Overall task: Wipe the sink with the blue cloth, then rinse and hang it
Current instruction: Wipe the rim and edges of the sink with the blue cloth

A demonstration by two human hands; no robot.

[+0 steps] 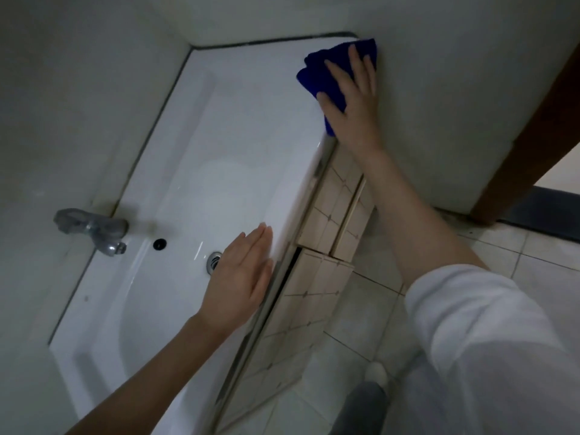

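Right hand flat on blue cloth (half hidden beneath), left hand flat by sink rim, tap blurred

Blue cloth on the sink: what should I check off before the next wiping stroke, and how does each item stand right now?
1. Blue cloth is pressed under the flat right hand: ok.
2. Cloth sits on the white ceramic sink, at its far corner by the wall: ok.
3. Left hand rests flat on the front rim, apart from the cloth: ok.
4. Grey metal tap shows no running water: ok.
5. Cloth damp enough: cannot tell.
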